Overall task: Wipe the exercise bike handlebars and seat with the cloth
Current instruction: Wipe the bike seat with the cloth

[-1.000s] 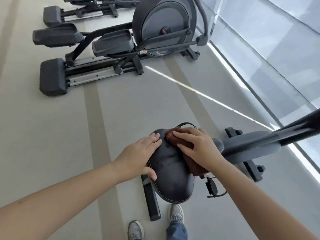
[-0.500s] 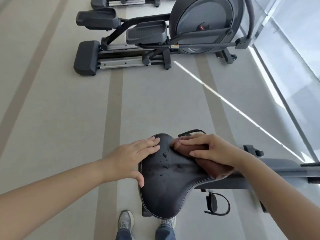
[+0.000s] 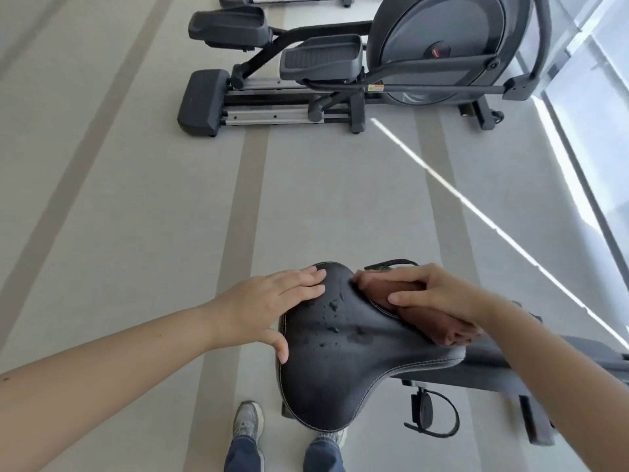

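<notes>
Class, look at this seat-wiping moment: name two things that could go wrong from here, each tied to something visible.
1. Droplets dot the seat while the right hand holds the cloth at its right edge; they may be missed.
2. The left hand rests on the wet seat and might slip.

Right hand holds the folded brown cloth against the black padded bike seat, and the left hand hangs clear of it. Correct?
Not quite. In the head view the left hand rests flat on the black padded bike seat. The right hand does hold the folded brown cloth against it.
</notes>
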The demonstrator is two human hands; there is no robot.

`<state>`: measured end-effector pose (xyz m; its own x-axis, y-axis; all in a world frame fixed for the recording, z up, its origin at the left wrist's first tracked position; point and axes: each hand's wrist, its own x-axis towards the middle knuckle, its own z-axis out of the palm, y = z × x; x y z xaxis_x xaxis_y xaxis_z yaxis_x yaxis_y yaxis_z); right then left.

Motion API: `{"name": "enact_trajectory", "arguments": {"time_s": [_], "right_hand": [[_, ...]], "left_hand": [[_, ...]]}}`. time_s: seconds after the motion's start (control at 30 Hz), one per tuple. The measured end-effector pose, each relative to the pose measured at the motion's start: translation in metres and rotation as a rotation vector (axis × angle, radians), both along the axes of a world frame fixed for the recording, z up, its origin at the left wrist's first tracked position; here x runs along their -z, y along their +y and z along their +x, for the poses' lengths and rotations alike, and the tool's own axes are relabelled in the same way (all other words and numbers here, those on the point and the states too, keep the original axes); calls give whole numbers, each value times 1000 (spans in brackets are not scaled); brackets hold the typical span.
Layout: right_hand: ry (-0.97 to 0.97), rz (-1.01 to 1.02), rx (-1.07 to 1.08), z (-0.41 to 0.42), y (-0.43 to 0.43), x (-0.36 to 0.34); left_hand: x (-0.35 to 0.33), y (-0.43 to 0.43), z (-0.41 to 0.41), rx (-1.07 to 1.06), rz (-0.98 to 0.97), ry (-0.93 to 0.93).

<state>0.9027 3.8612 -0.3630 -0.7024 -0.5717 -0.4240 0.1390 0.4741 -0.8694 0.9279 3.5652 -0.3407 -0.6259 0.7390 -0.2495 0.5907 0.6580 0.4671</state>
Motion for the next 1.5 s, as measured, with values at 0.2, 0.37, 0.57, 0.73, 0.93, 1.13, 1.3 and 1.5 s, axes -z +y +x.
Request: {"name": "enact_trajectory", "arguments": {"time_s": [0.2, 0.37, 0.57, 0.73, 0.93, 1.13, 1.3, 1.5], "right_hand": [[70, 2, 77, 5, -8, -4], [159, -66, 160, -21, -72, 1], [125, 124, 37, 25, 21, -11], [-46, 129, 215, 51, 67, -12], [-94, 169, 201, 27, 23, -16], [171, 149, 772, 71, 2, -5], [446, 249, 1506, 115, -55, 9], [397, 317, 1676, 146, -113, 7]], "left_hand": [[0, -1, 1, 8, -9, 71], [2, -2, 0, -6, -19, 25], [0, -1, -2, 17, -29, 32], [2, -3, -1, 17, -14, 37], [-7, 0, -5, 127, -56, 170], [-2, -1, -21, 286, -78, 234], [-1, 6, -40, 463, -31, 196], [6, 18, -64, 669, 64, 121]]}}
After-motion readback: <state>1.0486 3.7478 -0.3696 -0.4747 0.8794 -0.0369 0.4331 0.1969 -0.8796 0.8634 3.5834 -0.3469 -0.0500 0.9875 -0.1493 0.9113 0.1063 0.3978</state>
